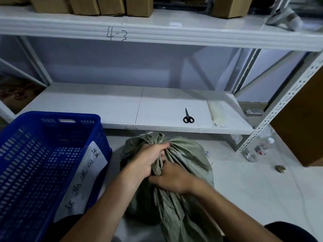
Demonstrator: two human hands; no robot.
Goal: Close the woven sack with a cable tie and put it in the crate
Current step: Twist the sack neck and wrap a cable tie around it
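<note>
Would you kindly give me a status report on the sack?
Left hand, right hand gripping gathered neck of woven sack. Neck looks untied. Nothing between it and blue crate.

Handwritten "4-3" on the shelf beam (174, 36)

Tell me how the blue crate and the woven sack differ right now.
The blue crate is rigid with perforated walls; the woven sack is soft, grey-green and creased. The crate stands open, unheld; the sack's mouth is bunched, gripped by the left hand and right hand. The crate bears a handwritten paper label; the sack shows none. Both sit by the lower shelf.
</note>
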